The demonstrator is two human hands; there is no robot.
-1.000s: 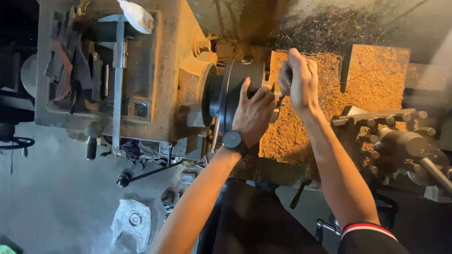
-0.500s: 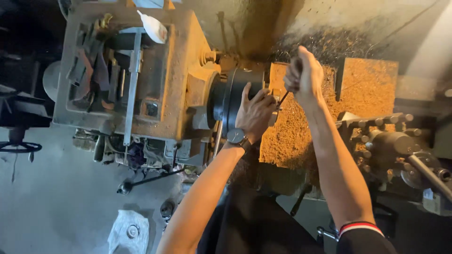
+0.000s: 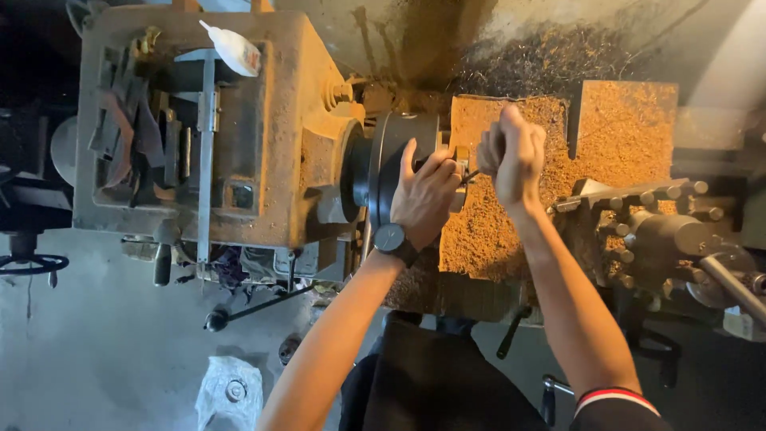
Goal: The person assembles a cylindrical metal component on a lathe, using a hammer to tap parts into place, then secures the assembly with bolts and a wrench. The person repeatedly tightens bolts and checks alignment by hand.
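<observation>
At the far left a dark handwheel (image 3: 32, 263) hangs off the edge of the machine, low against the grey floor (image 3: 104, 351). Next comes the rusty lathe headstock (image 3: 263, 136), a boxy casting with a white squeeze bottle (image 3: 231, 48) lying on its top and a long flat metal bar (image 3: 206, 152) laid across it. Below it a black-knobbed lever (image 3: 239, 307) sticks out towards the floor.

Right of the headstock sits the dark round chuck (image 3: 391, 164). The left hand (image 3: 423, 195) lies flat against the chuck's near face, fingers spread and curved over its rim, a black wristwatch (image 3: 391, 238) on the wrist. Just right of it, the right hand (image 3: 515, 156) is closed into a fist around a thin dark tool handle (image 3: 471, 175) whose tip points into the chuck; what kind of tool it is cannot be made out.

Beneath both hands the lathe bed (image 3: 622, 128) is buried in orange-brown swarf. Further right stands the tool post (image 3: 654, 231) with its ring of bolts, and a steel handle (image 3: 730, 283) angles off to the right edge.
</observation>
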